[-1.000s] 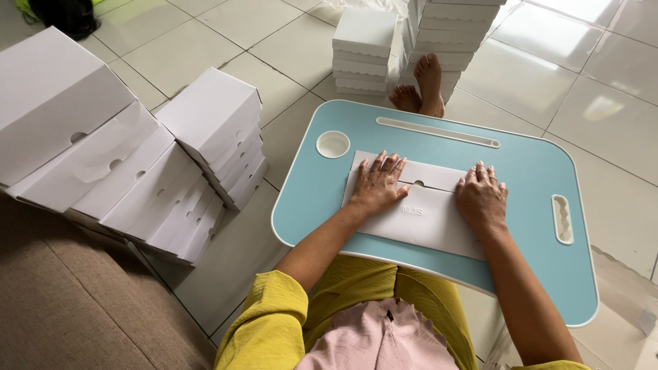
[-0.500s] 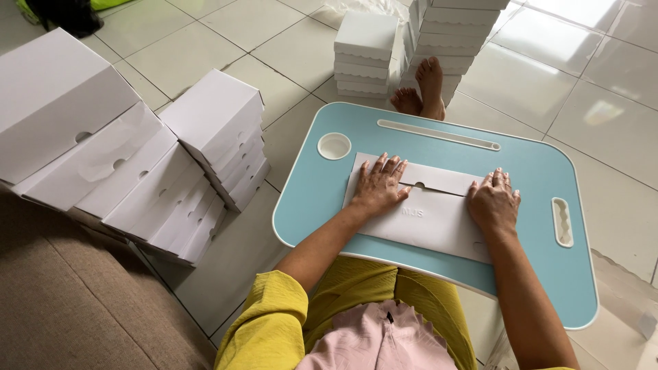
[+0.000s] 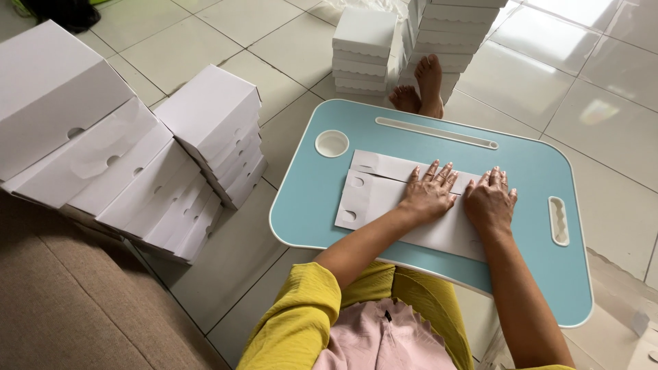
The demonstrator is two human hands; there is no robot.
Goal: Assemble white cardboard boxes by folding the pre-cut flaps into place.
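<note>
Person, seen from above: mustard-yellow top with a loose sleeve [image 3: 295, 318] reaching about to the elbow, forearms bare below it. Pale pink garment [image 3: 380, 339] over the lap, with a scalloped edge and a small dark mark near its middle. Left hand [image 3: 428, 195] and right hand [image 3: 490, 202] bare, no rings or watch visible. Bare feet [image 3: 421, 89].

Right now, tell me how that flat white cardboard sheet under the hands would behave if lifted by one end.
The flat cardboard sheet looks thin, so it would probably sag and fold along its creases. Probably light. On the smooth blue lap table it could slide once the left hand and right hand ease off.
</note>
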